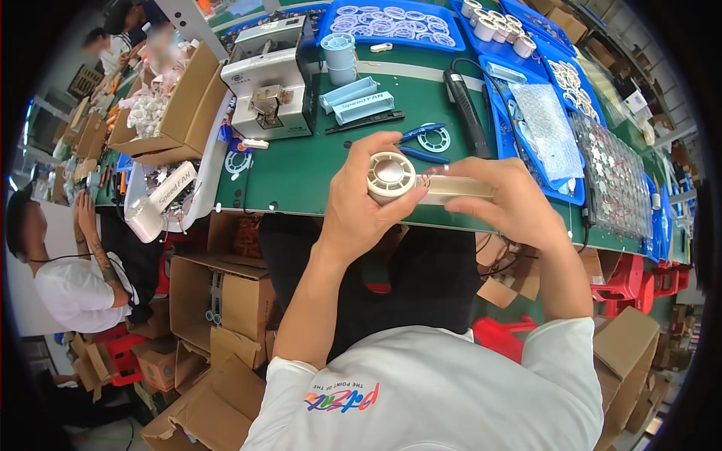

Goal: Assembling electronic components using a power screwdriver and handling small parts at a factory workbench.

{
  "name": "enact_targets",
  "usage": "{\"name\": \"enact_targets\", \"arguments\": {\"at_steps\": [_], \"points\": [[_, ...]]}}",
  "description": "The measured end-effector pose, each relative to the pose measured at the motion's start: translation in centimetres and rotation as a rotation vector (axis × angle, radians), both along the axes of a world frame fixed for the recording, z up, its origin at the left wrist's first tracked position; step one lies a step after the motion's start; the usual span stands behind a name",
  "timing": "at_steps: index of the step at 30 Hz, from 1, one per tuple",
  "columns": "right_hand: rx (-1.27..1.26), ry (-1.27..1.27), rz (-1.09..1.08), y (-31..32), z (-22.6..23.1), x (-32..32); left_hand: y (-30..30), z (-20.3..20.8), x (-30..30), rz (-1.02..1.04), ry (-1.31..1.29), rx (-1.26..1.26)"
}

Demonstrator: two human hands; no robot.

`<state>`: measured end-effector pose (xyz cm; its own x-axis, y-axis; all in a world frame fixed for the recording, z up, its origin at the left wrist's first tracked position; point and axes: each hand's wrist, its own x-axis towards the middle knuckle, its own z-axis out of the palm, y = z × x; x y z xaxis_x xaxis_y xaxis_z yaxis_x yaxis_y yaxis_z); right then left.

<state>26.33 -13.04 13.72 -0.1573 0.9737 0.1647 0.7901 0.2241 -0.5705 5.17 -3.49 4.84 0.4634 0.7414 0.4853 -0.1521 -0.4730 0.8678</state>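
A cream handheld fan [392, 174] is held level over the table's front edge, its round slotted head to the left and its long handle shell [455, 189] to the right. My left hand [353, 199] is closed around the head, with the thumb in front. Fingers and thumb of my right hand [515, 197] grip the handle on both sides. Thin reddish wires [426, 180] show where head and handle meet. Just beyond lie blue-handled pliers [421, 154] and a light blue ring [434, 137]. My fingers cover part of the fan.
A grey machine [271, 83] stands back left, near blue cylinders [340, 56] and light blue shells [363, 105]. A black electric screwdriver [466, 113] lies beyond my right hand. Blue trays [391, 26] of parts line the back and right. Another person [68, 263] sits at left.
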Motion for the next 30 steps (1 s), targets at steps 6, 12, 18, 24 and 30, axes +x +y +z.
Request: {"name": "enact_targets", "arguments": {"at_steps": [6,12,18,24,30], "points": [[-0.105,-0.052,-0.022,-1.1,-0.3,0.6,1.0,-0.1,-1.1,0.03,0.146,0.043],[-0.178,-0.154,-0.157,-2.2,0.6,1.8,2.4,-0.4,-2.0,0.184,-0.014,-0.072],[-0.118,0.044,-0.162,-4.1,-1.2,0.3,3.7,-1.4,-2.5,0.267,-0.184,-0.292],[-0.303,0.207,-0.341,-6.3,-2.2,-2.3,4.2,-4.9,-2.1,0.172,-0.138,-0.336],[-0.224,0.122,0.013,-12.1,-8.3,-1.6,4.6,-4.7,-2.2,0.116,-0.128,-0.382]]}}
